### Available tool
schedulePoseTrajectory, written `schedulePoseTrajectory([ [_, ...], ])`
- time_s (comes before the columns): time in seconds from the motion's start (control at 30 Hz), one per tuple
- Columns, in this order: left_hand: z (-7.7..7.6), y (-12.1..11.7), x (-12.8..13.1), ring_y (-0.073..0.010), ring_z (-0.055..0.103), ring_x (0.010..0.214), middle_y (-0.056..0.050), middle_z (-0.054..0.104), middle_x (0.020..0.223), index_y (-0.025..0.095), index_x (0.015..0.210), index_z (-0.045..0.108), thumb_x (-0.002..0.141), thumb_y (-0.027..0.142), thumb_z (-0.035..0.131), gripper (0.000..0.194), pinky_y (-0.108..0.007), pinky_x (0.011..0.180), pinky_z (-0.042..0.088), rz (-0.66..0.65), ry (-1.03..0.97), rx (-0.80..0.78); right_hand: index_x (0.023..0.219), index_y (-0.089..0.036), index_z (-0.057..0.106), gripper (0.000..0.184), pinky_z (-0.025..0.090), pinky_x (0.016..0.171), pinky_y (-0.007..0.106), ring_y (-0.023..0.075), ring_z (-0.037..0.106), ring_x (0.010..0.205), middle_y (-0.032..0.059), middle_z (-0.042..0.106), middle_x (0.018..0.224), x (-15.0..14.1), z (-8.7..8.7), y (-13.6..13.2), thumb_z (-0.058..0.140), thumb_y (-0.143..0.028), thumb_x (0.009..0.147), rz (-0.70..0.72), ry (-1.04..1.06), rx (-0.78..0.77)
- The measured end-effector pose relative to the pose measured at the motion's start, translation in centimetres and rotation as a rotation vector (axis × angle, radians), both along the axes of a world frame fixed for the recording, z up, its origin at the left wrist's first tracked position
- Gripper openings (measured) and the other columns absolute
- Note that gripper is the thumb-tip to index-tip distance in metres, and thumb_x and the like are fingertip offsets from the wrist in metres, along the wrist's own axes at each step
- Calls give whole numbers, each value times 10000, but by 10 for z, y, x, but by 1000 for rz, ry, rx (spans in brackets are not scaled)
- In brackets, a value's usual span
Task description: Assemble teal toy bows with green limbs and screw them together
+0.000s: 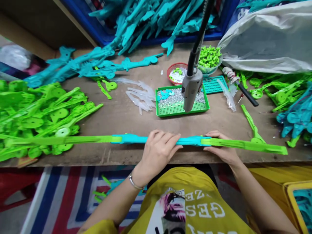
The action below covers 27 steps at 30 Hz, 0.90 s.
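A long plastic piece lies across the near edge of the table, with a teal middle section [136, 139] and lime-green arms [243, 145] reaching out left and right. My left hand [158, 150] rests over the teal middle, fingers curled over its top. My right hand [220, 148] grips the joint where the teal part meets the right green arm. A hanging grey electric screwdriver [192, 89] dangles above a green tray [181, 110] of small screws just beyond my hands.
A heap of green parts [36, 117] fills the left of the table, teal parts [97, 65] lie at the back, and green and teal parts [287, 97] crowd the right. A red basket [172, 69], a bowl of green pegs [209, 58] and a grey bag [268, 39] stand behind.
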<state>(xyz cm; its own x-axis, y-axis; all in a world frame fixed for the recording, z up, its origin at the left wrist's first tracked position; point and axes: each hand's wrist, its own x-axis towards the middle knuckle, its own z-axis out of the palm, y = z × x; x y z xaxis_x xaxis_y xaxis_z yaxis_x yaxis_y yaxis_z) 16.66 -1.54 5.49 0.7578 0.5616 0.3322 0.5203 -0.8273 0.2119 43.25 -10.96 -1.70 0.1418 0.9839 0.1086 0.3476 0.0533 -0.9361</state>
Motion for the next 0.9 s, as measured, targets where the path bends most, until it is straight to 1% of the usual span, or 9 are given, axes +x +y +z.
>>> schedulePoseTrajectory([
  [0.1, -5, -1, 5, -190, 612, 754, -18, 732, 834, 201, 1033, 670, 966, 327, 611, 155, -380, 756, 392, 30, -24, 26, 1024, -239, 695, 340, 588, 801, 379, 232, 699, 922, 71, 733, 989, -2, -3, 0, 848, -351, 741, -4, -19, 27],
  [0.2, -5, -4, 4, -182, 577, 700, -2, 713, 786, 209, 995, 671, 968, 334, 605, 144, -385, 737, 370, 59, -50, 32, 1027, -241, 692, 319, 586, 784, 368, 224, 697, 909, 69, 733, 981, -5, -6, 0, 841, -306, 752, -17, -27, 68],
  [0.33, -2, -13, 12, -199, 579, 738, -14, 685, 786, 193, 951, 665, 972, 337, 587, 166, -429, 871, 371, 85, 73, 59, 1049, -248, 681, 341, 581, 775, 350, 212, 696, 901, 56, 720, 977, -9, -6, -1, 844, -287, 751, -4, -51, 71],
  [0.4, -4, -18, 21, -209, 585, 769, -15, 671, 798, 179, 989, 661, 973, 326, 585, 166, -439, 916, 360, 85, 142, 77, 1051, -252, 680, 347, 577, 774, 344, 207, 695, 897, 49, 718, 978, -12, -5, 0, 847, -297, 749, 28, -67, 66],
  [0.53, -12, -22, 34, -190, 580, 767, 3, 655, 811, 172, 1047, 644, 993, 304, 552, 169, -383, 820, 371, 33, 124, 36, 1058, -261, 686, 335, 573, 799, 342, 205, 690, 911, 43, 711, 986, -14, -7, -2, 835, -308, 763, 17, -69, 67],
  [0.63, -19, -21, 36, -174, 588, 777, 5, 656, 805, 177, 998, 644, 1012, 324, 517, 195, -366, 815, 384, 19, 91, 12, 1057, -260, 693, 335, 573, 815, 350, 210, 689, 913, 46, 712, 994, -15, -9, -5, 836, -302, 757, -16, -52, 58],
  [0.73, -23, -20, 33, -171, 606, 794, -1, 668, 819, 163, 1034, 642, 1022, 345, 495, 234, -364, 846, 418, 21, 83, 59, 1027, -251, 696, 329, 579, 797, 343, 210, 692, 893, 46, 717, 970, -16, -11, -4, 845, -310, 740, -36, -10, 56],
  [0.8, -21, -21, 29, -180, 631, 898, -24, 697, 912, 144, 1111, 628, 1014, 313, 509, 228, -367, 919, 439, -9, 53, 122, 1000, -246, 702, 329, 582, 797, 345, 212, 695, 890, 47, 721, 955, -15, -11, -3, 854, -338, 723, -42, -6, 44],
  [0.9, -13, -25, 11, -200, 543, 1259, -68, 668, 1249, 168, 1305, 536, 968, 289, 592, 362, -388, 1113, 389, -121, -103, 217, 970, -230, 710, 389, 587, 814, 372, 232, 705, 895, 64, 740, 966, -13, -8, -2, 876, -416, 671, -97, -15, -44],
])
